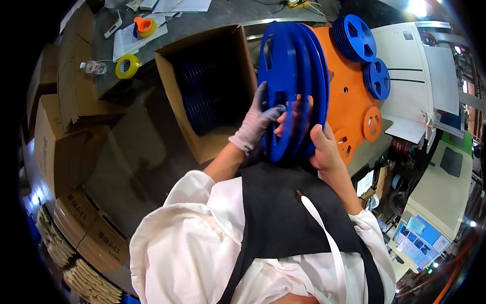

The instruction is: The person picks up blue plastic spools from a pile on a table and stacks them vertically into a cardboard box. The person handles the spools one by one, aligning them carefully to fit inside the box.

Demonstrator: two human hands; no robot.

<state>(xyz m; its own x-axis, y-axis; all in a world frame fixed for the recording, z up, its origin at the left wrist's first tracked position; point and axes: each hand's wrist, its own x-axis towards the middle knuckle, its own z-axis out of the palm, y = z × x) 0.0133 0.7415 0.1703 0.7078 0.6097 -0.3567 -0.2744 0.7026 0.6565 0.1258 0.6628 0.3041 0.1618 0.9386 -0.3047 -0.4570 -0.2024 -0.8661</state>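
Blue, large round plastic reels [291, 86] stand on edge at chest height; the gloved left hand [258, 121] and bare right hand [324, 149] grasp their rims. They look stiff, light, slippery; rims grip best.

Blue reels [292, 86] (one stack held), orange table [349, 96], brown box [202, 147], yellow tape [127, 66].

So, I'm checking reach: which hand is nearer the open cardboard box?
Left. The gloved left hand grips the blue reels' box-side face, beside the cardboard box; the bare right hand holds their far side.
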